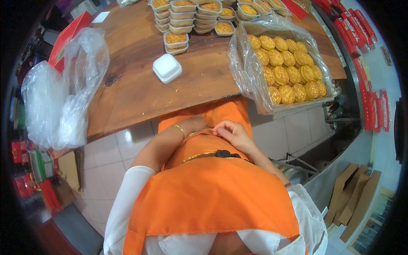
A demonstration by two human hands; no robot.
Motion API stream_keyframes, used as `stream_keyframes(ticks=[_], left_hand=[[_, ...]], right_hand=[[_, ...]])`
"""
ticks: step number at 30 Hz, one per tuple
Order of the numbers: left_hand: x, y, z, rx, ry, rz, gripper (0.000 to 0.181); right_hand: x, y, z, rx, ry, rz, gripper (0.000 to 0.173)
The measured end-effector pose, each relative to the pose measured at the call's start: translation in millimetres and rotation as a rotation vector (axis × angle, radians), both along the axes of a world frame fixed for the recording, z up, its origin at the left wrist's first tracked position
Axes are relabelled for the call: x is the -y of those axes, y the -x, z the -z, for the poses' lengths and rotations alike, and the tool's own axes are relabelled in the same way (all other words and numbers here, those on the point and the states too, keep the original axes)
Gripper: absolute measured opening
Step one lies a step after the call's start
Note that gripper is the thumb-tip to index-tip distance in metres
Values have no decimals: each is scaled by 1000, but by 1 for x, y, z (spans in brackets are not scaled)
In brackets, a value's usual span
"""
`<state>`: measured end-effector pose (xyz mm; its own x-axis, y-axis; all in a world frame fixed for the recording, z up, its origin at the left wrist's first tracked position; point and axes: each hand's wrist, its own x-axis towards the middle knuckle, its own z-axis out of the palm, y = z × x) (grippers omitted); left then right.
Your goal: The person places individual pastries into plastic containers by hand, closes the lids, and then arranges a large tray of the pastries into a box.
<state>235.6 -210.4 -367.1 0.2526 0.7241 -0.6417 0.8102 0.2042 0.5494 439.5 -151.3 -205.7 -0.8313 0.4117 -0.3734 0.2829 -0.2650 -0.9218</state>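
Note:
My left hand (195, 124), with a gold bracelet at its wrist, is partly hidden in the pocket opening of my orange apron (213, 197). At the same opening my right hand (234, 133) rests with curled fingers at the cloth edge; whether it pinches the cloth is unclear. Beyond them, on the wooden table (134, 86), lies a stack of white plastic trays (167, 68). Behind it stand stacks of mooncakes in clear plastic trays (182, 16). A plastic-lined box (295, 106) at the table's right holds rows of round golden mooncakes (288, 75).
Clear plastic bags (60, 105) hang over the table's left edge beside a red box (68, 41). A white card (101, 17) lies at the back left. Red packages (369, 95) and cardboard pieces (353, 197) are at the right, a dark seat (76, 226) at the lower left.

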Motion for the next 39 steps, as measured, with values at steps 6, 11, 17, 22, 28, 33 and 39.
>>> stream_keyframes(ticks=[6, 11, 17, 22, 28, 33, 39], left_hand=[[-7, 0, -15, -98, 226, 1, 52], [-6, -1, 24, -9, 271, -55, 45], [-13, -4, 50, 160, 348, -206, 38], [0, 1, -14, 541, 210, -828, 13], [10, -8, -188, 1030, 13, -998, 11], [-89, -50, -301, 747, -809, -354, 53], [-86, 18, -263, -214, -1148, -444, 74]], right_hand=[[-2, -7, 8, 33, 59, 45, 17], [-3, -7, 22, -55, 102, -2, 19], [-6, -6, 17, -63, 67, -18, 21], [-11, -15, 32, -128, 111, 33, 21], [-13, -11, 47, -91, 190, 44, 19], [-20, -11, 39, 71, -9, -14, 20], [-18, -16, 41, -56, 61, 10, 18]])
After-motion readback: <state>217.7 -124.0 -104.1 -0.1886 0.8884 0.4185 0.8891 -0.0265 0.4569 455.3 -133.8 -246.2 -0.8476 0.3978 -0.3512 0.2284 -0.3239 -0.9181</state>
